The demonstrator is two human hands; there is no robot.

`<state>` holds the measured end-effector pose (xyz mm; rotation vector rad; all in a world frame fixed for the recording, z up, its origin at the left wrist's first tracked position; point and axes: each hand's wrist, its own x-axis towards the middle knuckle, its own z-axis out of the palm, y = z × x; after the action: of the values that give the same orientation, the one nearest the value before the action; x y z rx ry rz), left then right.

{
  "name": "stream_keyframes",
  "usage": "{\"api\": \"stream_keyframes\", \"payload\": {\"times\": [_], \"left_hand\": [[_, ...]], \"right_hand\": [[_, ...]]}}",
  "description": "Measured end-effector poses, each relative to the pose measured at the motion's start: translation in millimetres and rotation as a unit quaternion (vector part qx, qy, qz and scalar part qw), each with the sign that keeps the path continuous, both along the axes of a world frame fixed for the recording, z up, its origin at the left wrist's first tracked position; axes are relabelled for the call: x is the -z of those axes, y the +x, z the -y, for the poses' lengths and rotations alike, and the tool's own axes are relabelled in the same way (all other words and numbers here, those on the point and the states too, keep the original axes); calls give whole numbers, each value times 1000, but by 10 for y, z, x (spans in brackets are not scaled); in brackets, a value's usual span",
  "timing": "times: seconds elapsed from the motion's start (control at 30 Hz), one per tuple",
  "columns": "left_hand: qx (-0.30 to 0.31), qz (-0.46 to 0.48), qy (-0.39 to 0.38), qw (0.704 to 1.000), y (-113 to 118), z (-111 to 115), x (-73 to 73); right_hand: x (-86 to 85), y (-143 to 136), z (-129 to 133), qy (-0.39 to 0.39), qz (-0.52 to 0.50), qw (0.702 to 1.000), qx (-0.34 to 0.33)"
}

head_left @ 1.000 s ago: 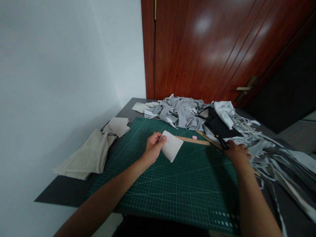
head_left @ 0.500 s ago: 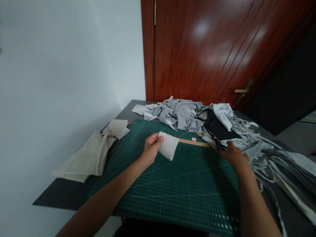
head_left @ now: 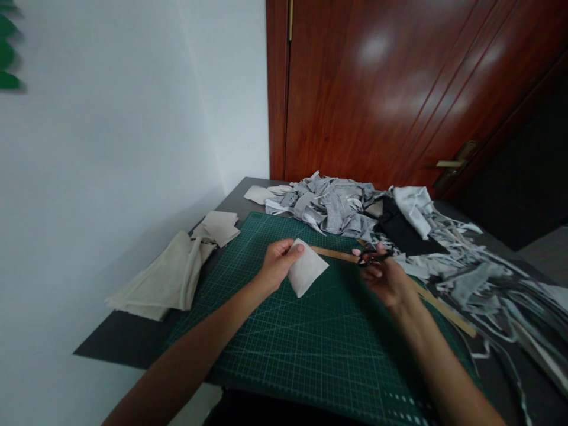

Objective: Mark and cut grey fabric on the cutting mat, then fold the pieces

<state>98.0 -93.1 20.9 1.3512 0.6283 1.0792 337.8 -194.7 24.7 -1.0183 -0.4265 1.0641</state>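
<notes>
My left hand [head_left: 280, 260] pinches a small off-white fabric piece [head_left: 306, 269] between thumb and fingers, above the green cutting mat [head_left: 284, 349]. My right hand [head_left: 385, 275] is closed on black-handled scissors [head_left: 373, 257], to the right of the fabric; the blades are hard to make out. Behind the fabric, a wooden ruler [head_left: 335, 254] lies on the mat, and a small pink piece [head_left: 356, 252] sits near its right end by the scissors. Another wooden ruler [head_left: 448, 310] shows beyond my right forearm.
Grey fabric strips [head_left: 332, 204] are heaped at the back, black cloth [head_left: 406, 228] and more strips at the right. Folded beige fabric [head_left: 164, 275] and small cut pieces [head_left: 217, 227] lie left. A white wall and brown door [head_left: 355, 106] stand behind.
My right hand has moved left with the scissors, away from the strips and closer to the fabric. The piece in my left hand has turned slightly. The view has shifted a little.
</notes>
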Motion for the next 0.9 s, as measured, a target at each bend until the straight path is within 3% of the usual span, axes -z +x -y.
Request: {"api": "stream_keyframes", "payload": {"times": [0.07, 0.17, 0.27, 0.4, 0.47, 0.53, 0.7, 0.9], "left_hand": [[-1, -2, 5, 1000, -5, 4, -1], [-8, -2, 3, 1000, -7, 13, -16], [-8, -2, -2, 1000, -9, 19, -34], [9, -8, -9, 1000, -24, 11, -55], [12, -14, -8, 1000, -35, 1, -62], [9, -18, -4, 1000, -46, -8, -65], [-4, -23, 5, 1000, -51, -32, -52], [-17, -17, 6, 1000, -48, -81, -47]], "right_hand": [[-14, -152, 39, 34, -32, 999, 6], [18, -345, 96, 65, 14, 996, 53], [76, -490, 119, 88, 139, 982, 98], [97, -574, 157, 95, 335, 935, 62], [78, -604, 191, 106, 377, 918, 61], [57, -641, 220, 113, 363, 923, 54], [59, -624, 166, 63, 196, 978, 20], [8, -177, 55, 98, 187, 973, 89]]}}
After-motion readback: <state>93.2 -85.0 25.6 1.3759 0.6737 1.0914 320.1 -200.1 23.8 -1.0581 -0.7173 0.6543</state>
